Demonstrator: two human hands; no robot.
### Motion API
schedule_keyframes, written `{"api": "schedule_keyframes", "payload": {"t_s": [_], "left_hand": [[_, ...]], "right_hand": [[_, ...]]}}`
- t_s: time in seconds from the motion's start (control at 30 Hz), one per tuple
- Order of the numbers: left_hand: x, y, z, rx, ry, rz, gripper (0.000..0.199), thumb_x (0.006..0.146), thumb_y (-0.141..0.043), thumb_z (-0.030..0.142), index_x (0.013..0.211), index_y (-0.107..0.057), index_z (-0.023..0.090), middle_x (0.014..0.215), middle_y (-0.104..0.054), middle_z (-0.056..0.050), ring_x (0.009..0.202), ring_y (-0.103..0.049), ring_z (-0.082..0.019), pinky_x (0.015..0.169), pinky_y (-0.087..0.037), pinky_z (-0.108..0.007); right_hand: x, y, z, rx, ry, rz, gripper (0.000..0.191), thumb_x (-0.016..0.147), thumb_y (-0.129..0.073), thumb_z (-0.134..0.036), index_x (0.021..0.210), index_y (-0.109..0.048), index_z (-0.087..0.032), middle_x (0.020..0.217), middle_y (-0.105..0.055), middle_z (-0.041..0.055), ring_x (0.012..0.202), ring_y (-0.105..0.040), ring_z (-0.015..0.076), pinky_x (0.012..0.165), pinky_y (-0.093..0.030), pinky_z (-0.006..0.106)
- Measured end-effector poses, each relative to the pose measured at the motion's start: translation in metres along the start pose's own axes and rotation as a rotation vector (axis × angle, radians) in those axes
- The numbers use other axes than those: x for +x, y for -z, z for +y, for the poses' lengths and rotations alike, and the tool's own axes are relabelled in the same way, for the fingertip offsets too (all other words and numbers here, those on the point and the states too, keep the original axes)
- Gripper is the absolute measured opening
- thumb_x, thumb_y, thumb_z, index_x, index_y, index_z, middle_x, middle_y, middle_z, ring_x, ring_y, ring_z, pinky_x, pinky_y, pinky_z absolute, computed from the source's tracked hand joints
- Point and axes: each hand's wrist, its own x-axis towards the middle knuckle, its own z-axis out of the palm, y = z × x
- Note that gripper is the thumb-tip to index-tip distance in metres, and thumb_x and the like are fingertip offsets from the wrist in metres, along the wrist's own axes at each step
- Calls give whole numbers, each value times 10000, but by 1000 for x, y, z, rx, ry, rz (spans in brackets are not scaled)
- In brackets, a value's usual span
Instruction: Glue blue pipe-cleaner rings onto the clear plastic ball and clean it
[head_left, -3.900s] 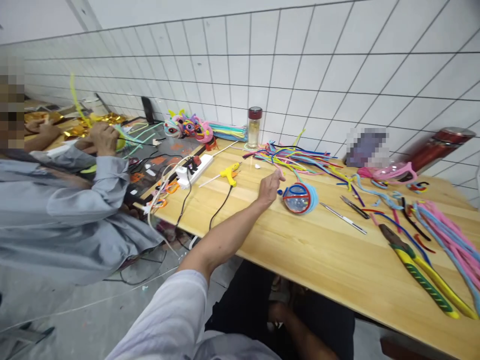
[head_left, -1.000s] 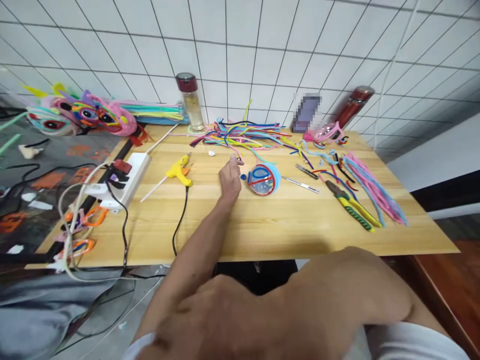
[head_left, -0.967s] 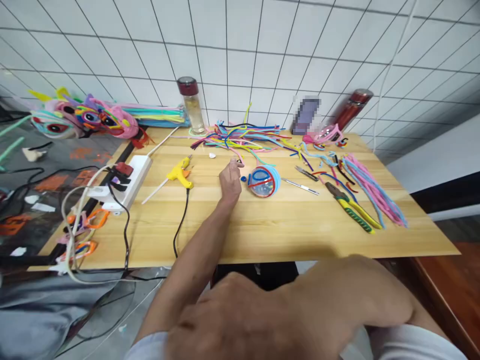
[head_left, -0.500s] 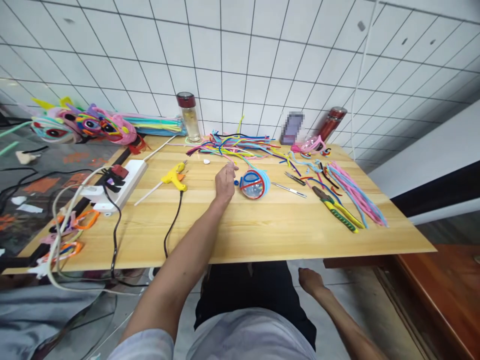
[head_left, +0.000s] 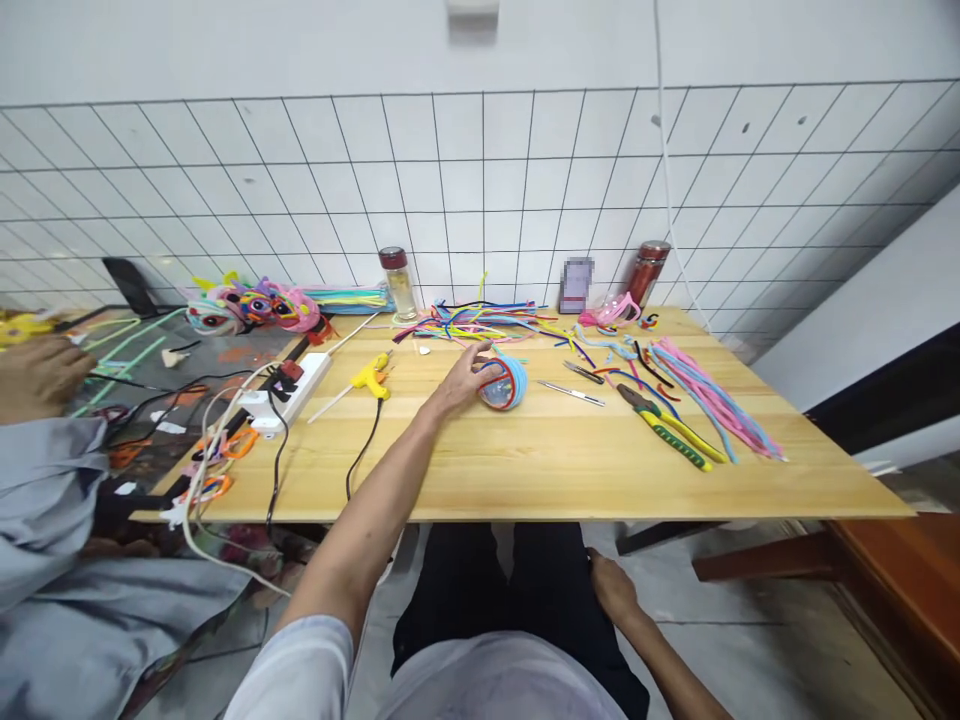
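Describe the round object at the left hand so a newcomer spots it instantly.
On the wooden table, find the left hand near the middle. At its fingers sits a clear shell banded with light-blue and red pipe cleaners. Unlike the slim silver tool and pliers to its right, it is round and see-through.

Looks like a small craft workshop: plain wooden worktable along a tiled wall, covered in fuzzy coloured stems. Clear ball partly wound in blue and red. Yellow glue gun, power strip, pliers lying out. Bright fuzzy figures on a scrap-strewn dark tabletop, second person's grey sleeve beside it; far left blurry, possibly another workstation.
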Motion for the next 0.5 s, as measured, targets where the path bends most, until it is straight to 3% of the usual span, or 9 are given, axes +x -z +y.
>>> {"api": "schedule_keyframes", "payload": {"t_s": [0.1,0.2,0.3,0.37,0.4,0.5], "left_hand": [[1,3,2,27,21,-126,976,642,-829,657,1444,-520,193,1542,-513,-173,1407,-536,-341,1138,-481,-444],[-1,4,2,64,36,-184,1036,564,-913,533,1458,-505,205,1510,-540,-156,1397,-542,-345,1163,-467,-456],[-4,1,3,100,34,-184,956,585,-910,455,1422,-518,211,1412,-607,-125,1283,-624,-313,1116,-507,-441],[-5,-3,6,126,17,-152,881,616,-893,427,1389,-527,216,1354,-631,-106,1233,-645,-295,1097,-517,-435],[-6,-4,8,143,5,-126,852,629,-886,418,1376,-530,216,1342,-630,-104,1230,-641,-294,1101,-512,-440],[-8,-6,13,199,-33,-28,806,655,-873,422,1355,-535,208,1351,-585,-122,1280,-586,-318,1151,-460,-485]], "right_hand": [[-25,2,5,-32,96,5,341,861,-518,-71,1014,-769,-244,849,-782,169,862,-785,410,657,-594,463],[-44,24,2,-20,250,-7,278,818,-601,-139,988,-787,-257,849,-793,176,853,-781,450,658,-604,500],[-60,75,-13,63,453,-49,289,892,-635,-253,1146,-768,-293,1041,-816,90,1011,-781,334,860,-622,419],[-64,120,-32,215,660,-72,300,990,-570,-318,1249,-723,-313,1082,-807,34,986,-780,225,864,-612,326],[-62,144,-43,289,743,-4,302,1029,-524,-338,1257,-715,-285,1092,-801,43,985,-773,203,874,-603,318],[-33,209,-80,367,900,413,270,1049,-501,-321,1156,-726,-216,1074,-785,89,1003,-746,196,907,-581,334]]}}
